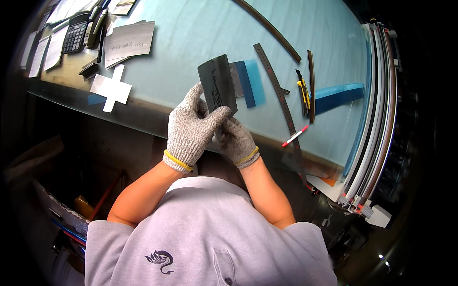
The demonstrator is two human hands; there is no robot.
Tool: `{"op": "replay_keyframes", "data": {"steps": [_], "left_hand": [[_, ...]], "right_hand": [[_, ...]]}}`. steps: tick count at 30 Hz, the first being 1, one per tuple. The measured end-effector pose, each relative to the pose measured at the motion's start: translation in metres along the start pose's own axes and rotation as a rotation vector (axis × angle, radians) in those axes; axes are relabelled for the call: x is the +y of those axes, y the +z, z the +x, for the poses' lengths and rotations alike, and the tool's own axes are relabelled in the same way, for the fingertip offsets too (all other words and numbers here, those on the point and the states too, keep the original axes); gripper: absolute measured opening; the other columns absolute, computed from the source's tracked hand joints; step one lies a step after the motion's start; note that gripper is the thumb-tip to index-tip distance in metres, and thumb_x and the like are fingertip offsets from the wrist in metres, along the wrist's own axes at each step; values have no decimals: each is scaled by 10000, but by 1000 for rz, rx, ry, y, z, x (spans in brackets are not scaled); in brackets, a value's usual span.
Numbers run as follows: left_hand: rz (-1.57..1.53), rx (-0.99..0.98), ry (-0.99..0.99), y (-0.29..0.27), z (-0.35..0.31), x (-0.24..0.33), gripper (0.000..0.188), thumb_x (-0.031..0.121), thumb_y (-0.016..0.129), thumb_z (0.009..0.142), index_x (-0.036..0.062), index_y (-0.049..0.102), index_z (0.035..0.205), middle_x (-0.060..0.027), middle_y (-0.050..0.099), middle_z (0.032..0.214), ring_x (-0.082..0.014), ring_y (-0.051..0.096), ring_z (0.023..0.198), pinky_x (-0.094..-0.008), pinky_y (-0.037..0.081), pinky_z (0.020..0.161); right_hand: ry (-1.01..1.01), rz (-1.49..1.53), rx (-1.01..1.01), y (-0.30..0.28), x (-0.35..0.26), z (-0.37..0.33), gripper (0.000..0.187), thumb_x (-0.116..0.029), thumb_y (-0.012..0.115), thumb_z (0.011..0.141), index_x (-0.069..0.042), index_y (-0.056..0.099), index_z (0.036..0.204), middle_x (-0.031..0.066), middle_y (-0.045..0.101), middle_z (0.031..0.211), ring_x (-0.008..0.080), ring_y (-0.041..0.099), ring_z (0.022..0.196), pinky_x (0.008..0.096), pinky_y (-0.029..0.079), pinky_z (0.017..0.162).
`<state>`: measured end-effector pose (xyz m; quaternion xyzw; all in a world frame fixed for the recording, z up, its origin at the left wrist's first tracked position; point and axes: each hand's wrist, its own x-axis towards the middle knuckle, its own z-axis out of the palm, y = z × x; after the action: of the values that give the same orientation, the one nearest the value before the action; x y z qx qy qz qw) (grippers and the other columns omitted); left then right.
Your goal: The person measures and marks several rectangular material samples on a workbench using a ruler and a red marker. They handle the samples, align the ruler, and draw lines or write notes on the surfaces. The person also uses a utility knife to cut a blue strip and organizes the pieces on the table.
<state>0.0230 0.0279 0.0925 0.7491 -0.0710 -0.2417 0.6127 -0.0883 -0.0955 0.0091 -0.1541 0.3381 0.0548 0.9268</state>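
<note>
Both hands wear speckled grey knit gloves with yellow cuff edges. My left hand (191, 126) is closed on a dark grey rectangular sheet (217, 78) with black scrawled marks, its thumb across the lower part. The sheet is tilted up above the table's near edge. My right hand (236, 143) grips at the sheet's lower end, its fingertips partly hidden. Just beyond lie blue film strips (244, 83) and a small grey piece (234, 76), partly covered by the sheet.
Rightward lie a steel ruler (272, 76), a yellow utility knife (304, 90), brown strips (311, 88), a red-white pen (295, 136) and blue film (336, 97). Metal rails (381, 105) line the right side. At left are a white paper cross (112, 89), grey sheets (131, 42) and a calculator (76, 35).
</note>
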Motion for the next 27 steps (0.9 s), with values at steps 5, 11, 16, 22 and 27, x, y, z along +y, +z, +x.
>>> {"op": "replay_keyframes", "data": {"steps": [5, 11, 16, 22, 27], "left_hand": [[-16, 29, -24, -8, 0, -4, 633, 224, 824, 849, 10, 597, 1399, -20, 598, 695, -99, 535, 613, -287, 500, 614], [761, 533, 387, -63, 25, -80, 550, 137, 796, 858, 49, 626, 1373, -208, 605, 1341, -403, 536, 1283, -482, 446, 1092], [977, 215, 501, -52, 42, -99, 293, 141, 669, 944, 46, 683, 1220, -146, 663, 1276, -379, 623, 1141, -471, 488, 1015], [1140, 247, 575, -43, 44, -118, 396, 190, 707, 907, 52, 651, 1274, -133, 645, 1327, -363, 624, 1103, -471, 493, 986], [1145, 228, 580, -52, 46, -137, 418, 177, 684, 938, 65, 617, 1335, -129, 621, 1377, -379, 612, 1141, -480, 487, 998]], "right_hand": [[-141, -86, 130, 13, -2, 2, 76, -139, 744, 968, -81, 695, 964, 20, 724, 865, 125, 678, 717, 231, 524, 584], [-400, -606, 329, 18, 27, 37, 287, -108, 769, 937, -65, 541, 768, 31, 592, 682, 138, 644, 505, 242, 440, 422], [-321, -720, 350, 24, 54, 61, 262, -116, 752, 941, -16, 573, 778, 68, 618, 672, 155, 657, 499, 252, 443, 390], [-295, -682, 319, 24, 53, 64, 273, -157, 747, 923, -16, 608, 737, 79, 659, 625, 166, 659, 465, 298, 448, 386], [-315, -946, 250, 17, -9, 32, 212, -186, 712, 930, 22, 730, 897, 128, 705, 685, 185, 655, 485, 350, 523, 467]]}}
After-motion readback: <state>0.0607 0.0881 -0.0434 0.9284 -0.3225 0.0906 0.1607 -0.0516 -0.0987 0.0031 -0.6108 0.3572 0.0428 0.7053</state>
